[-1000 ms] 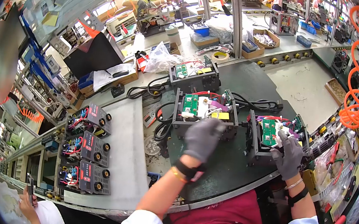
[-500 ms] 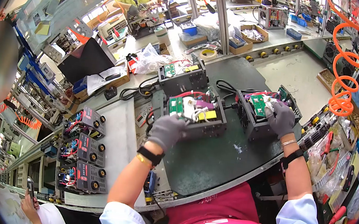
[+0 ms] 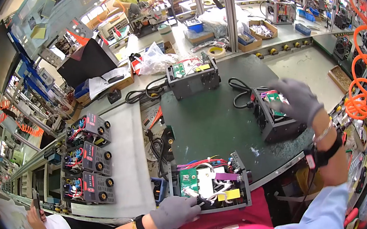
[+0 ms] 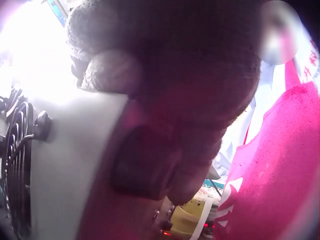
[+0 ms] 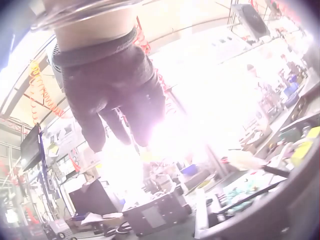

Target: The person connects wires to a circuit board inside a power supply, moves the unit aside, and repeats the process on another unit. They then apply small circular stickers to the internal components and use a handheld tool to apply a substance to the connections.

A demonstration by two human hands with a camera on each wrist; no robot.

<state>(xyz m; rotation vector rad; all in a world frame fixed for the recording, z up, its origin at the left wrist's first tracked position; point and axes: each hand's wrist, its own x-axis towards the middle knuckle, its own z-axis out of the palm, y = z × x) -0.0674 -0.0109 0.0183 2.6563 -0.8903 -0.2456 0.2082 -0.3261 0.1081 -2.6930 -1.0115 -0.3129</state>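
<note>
At the near edge of the bench, my gloved left hand (image 3: 176, 213) grips the rim of an open welding machine chassis (image 3: 246, 196) with a green circuit board, red wires and a yellow label. In the left wrist view, the gloved fingers (image 4: 112, 72) curl over its grey panel (image 4: 70, 145). My gloved right hand (image 3: 297, 101) is raised over a second open chassis (image 3: 277, 130) at the right and overlaps it in the head view. The right wrist view shows its fingers (image 5: 92, 132) extended and spread, holding nothing. A third open chassis (image 3: 194, 81) stands at the back of the green mat (image 3: 219, 123).
Several finished-looking machines (image 3: 95, 158) with black front knobs line the left conveyor. Black power cables (image 3: 156, 150) lie beside the mat. An orange coiled hose (image 3: 357, 97) hangs at the right, above tools and plastic bags. Other people work beyond the bench.
The middle chassis has come from the mat's centre to the near edge, with my left hand on it. My right hand has lifted off the board of the right chassis, which sits turned.
</note>
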